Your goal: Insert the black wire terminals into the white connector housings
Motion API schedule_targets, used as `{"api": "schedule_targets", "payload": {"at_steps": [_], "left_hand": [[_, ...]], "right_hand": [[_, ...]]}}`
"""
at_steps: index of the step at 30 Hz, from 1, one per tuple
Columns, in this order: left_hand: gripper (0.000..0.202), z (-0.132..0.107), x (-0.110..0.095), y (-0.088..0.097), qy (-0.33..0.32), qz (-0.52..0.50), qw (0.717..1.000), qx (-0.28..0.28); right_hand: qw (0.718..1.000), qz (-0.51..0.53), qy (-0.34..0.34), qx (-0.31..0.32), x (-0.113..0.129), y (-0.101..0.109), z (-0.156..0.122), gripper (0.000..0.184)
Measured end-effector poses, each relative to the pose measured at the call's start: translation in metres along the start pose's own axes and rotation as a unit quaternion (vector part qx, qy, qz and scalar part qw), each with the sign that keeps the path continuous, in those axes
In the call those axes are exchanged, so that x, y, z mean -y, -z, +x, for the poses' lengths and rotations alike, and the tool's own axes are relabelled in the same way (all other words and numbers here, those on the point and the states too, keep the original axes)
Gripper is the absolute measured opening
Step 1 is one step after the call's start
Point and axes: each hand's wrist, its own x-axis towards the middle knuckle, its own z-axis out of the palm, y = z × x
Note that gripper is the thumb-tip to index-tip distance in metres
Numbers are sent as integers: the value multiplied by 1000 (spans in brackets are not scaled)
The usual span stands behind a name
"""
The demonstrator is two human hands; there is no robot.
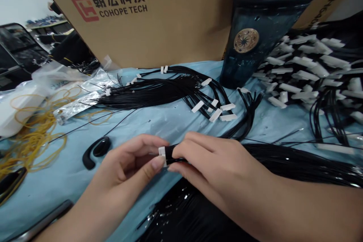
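Observation:
Both my hands meet at the centre of a light blue table cover [176, 121]. My right hand [210, 162] is wrapped round a thick bundle of thin black wires [297, 164] that trails off to the right. My left hand [133, 162] pinches the bundle's end, where small white connectors [162, 152] stick out between thumb and fingers. Another loose bundle of black wires with white connectors [159, 90] lies farther back on the cover.
A brown cardboard box [159, 19] stands at the back. A dark blue box with a gold emblem [255, 41] leans beside it. Several white-tipped black wires [309, 68] pile at the right. Yellow rubber bands [36, 128] and plastic bags lie left, a black earpiece [96, 150] nearer.

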Motion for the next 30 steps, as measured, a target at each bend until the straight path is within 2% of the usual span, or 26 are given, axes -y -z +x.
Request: {"api": "schedule_targets", "payload": {"at_steps": [3, 7, 12, 22, 26, 30], "left_hand": [[12, 1, 2, 2, 5, -7, 1000, -15], [15, 2, 3, 2, 12, -25, 999, -22], [15, 0, 4, 2, 8, -33, 999, -2], [17, -1, 2, 0, 14, -39, 999, -6], [14, -1, 2, -1, 23, -21, 999, -16], [10, 1, 3, -1, 35, -17, 999, -13]], "right_hand": [[998, -54, 4, -12, 0, 2, -2, 27], [997, -76, 17, -22, 1, 2, -2, 31], [993, -104, 46, -32, 0, 1, 1, 30], [996, -57, 67, -24, -3, 0, 1, 22], [996, -71, 43, 14, -2, 3, 0, 22], [991, -126, 5, 51, 0, 14, 1, 23]]}}
